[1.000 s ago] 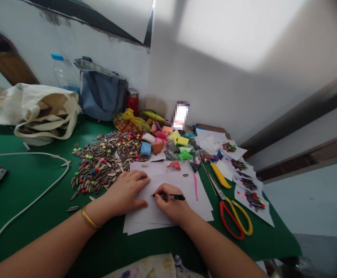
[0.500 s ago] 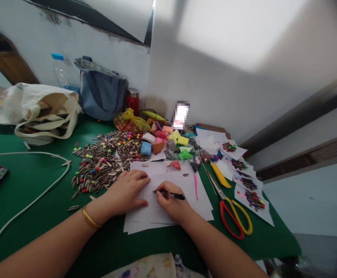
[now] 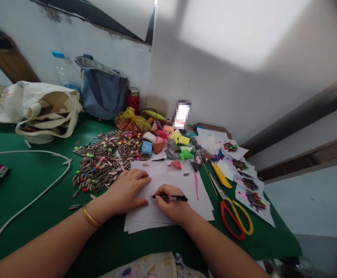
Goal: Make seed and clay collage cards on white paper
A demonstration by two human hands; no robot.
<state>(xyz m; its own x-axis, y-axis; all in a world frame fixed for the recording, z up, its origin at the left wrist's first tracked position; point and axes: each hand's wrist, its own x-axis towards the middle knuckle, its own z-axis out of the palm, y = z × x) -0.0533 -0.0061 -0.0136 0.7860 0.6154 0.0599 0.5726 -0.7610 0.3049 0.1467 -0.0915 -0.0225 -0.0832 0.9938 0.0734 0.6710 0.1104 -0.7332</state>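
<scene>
White paper sheets (image 3: 168, 178) lie stacked on the green table in front of me. My left hand (image 3: 130, 191) rests flat on their left side, fingers spread, a gold bangle (image 3: 90, 216) around its wrist. Pinched in my right hand (image 3: 171, 204) is a black pen (image 3: 176, 198), its tip pointing left at the paper. Any marks on the sheet are too faint to make out. Two loose sunflower seeds and a pink plastic tool (image 3: 196, 186) lie on the upper part of the sheets.
Left of the paper spreads a heap of sunflower seeds (image 3: 101, 166), some coloured. Behind are bagged clay pieces (image 3: 158, 146). To the right lie scissors (image 3: 234, 216), a yellow cutter (image 3: 220, 175) and cards with seeds (image 3: 253, 200). Bags (image 3: 103, 92) and a white cable (image 3: 35, 195) occupy the left.
My right hand has shifted the pen slightly, its tip now a little lower and further left on the paper. The left hand stays in place.
</scene>
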